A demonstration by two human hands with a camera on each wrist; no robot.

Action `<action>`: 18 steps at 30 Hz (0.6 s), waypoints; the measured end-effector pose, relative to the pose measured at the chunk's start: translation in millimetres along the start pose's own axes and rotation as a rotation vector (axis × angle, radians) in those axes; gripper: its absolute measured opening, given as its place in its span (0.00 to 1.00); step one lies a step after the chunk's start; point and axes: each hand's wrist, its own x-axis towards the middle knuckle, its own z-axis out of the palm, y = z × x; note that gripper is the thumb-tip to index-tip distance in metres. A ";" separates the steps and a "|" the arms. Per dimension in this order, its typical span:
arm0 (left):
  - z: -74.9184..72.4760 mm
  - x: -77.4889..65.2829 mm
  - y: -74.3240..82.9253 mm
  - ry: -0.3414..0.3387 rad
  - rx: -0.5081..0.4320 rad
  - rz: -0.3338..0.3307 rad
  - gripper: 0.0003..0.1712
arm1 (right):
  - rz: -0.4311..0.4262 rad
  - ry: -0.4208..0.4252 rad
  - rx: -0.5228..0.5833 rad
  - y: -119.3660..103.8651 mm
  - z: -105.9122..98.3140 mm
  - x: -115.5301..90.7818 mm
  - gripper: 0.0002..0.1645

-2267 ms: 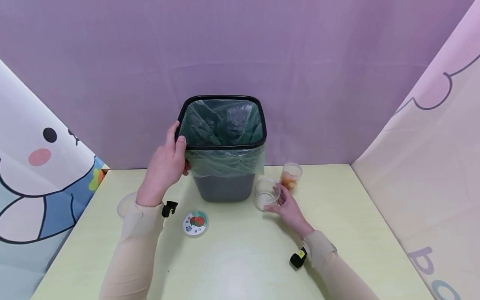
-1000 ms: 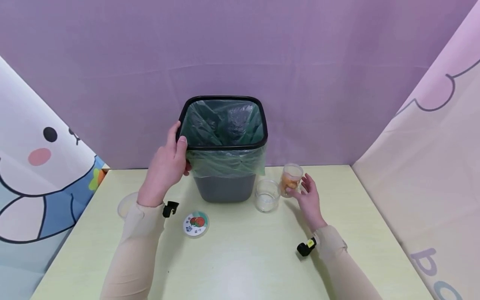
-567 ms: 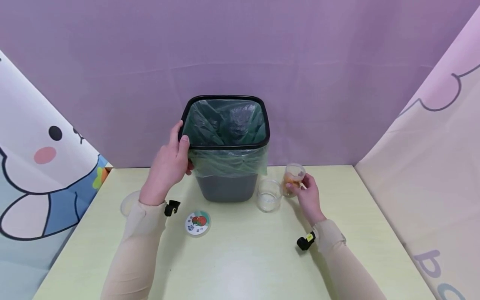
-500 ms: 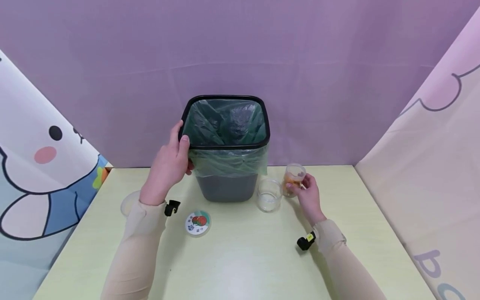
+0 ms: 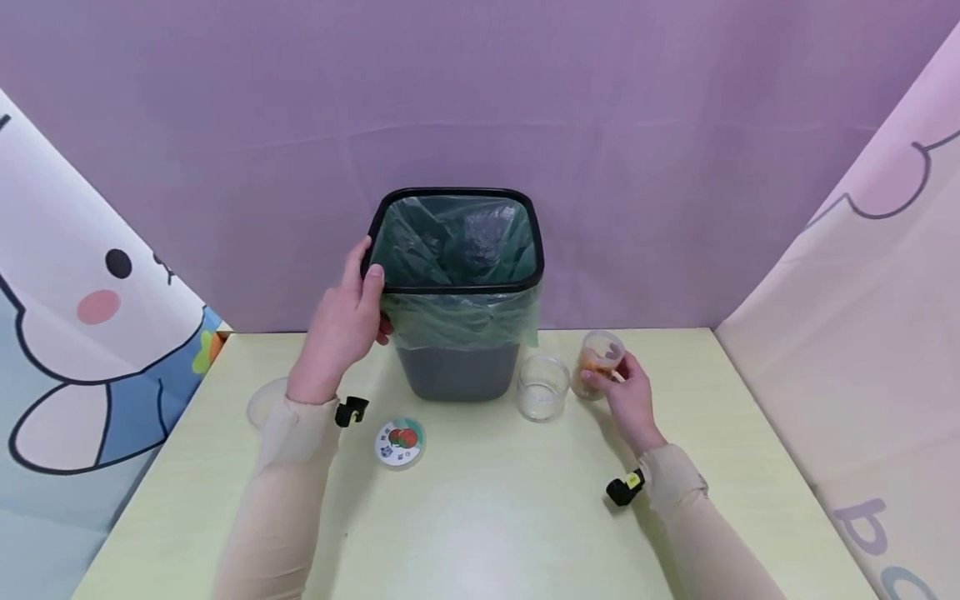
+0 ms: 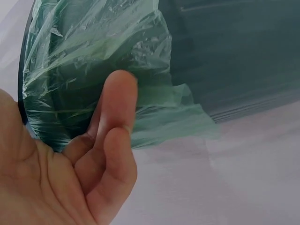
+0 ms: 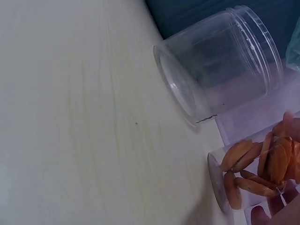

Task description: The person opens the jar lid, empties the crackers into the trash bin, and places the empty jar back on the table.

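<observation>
My left hand [image 5: 341,325] grips the left rim of a dark grey trash bin [image 5: 459,373], thumb over the black rim and fingers outside it. In the left wrist view those fingers curl against the green bag liner [image 6: 61,70]. My right hand [image 5: 633,400] holds a clear plastic cup [image 5: 602,343] of orange citrus segments [image 7: 269,166] round its side. The cup leans slightly in the head view. Just left of it an uncapped clear jar [image 5: 543,390] stands upright beside the bin, with nothing seen inside it.
A round lid with a tomato picture [image 5: 399,442] lies on the pale table [image 5: 465,517] in front of the bin. Partly behind the left forearm is a clear round lid [image 5: 265,402]. Purple cloth [image 5: 637,167] hangs behind; printed panels flank both sides.
My right hand has let go of the clear jar, moved right, and taken hold of the cup of segments, shifting it slightly right. The left hand keeps its grip on the bin.
</observation>
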 end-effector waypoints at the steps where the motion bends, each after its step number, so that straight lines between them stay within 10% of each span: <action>1: 0.7 0.6 -0.7 0.006 -0.011 0.000 0.41 | 0.008 -0.001 0.004 -0.9 -1.6 -0.9 0.46; 18: 12.9 2.1 -15.7 0.187 -0.040 0.080 0.38 | -0.005 -0.093 -0.066 11.3 -16.6 -35.7 0.47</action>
